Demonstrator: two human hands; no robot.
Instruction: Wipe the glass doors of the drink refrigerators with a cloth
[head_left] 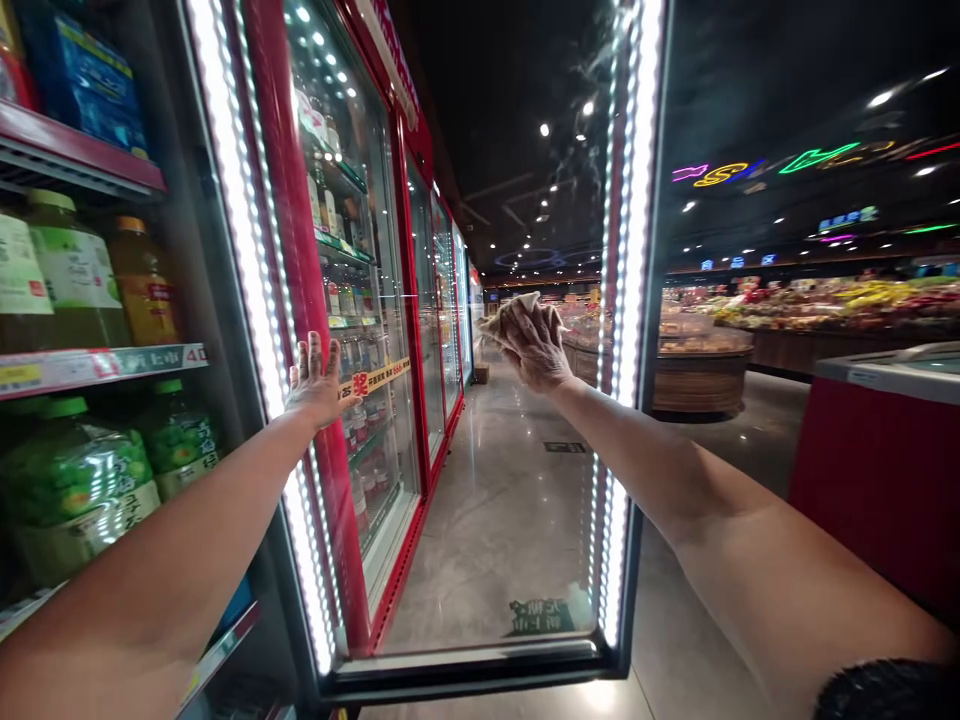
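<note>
A glass cooler door point(480, 560) with bright LED strips along both sides stands swung out in front of me. My right hand point(534, 345) presses a crumpled beige cloth point(495, 322) against the upper middle of the glass. Fingers spread, my left hand point(316, 382) rests flat near the door's left LED strip, with nothing in it. Whitish smears point(581, 130) show on the glass near its upper right. A dark green sticker point(544, 612) with mirrored writing is at the glass's lower right.
Shelves with bottled drinks point(75, 265) and price strips point(105, 368) lie close on my left. Through the glass, red-framed coolers point(431, 400) line the aisle. A red cabinet point(870, 460) stands at right; produce displays point(825, 310) are farther back.
</note>
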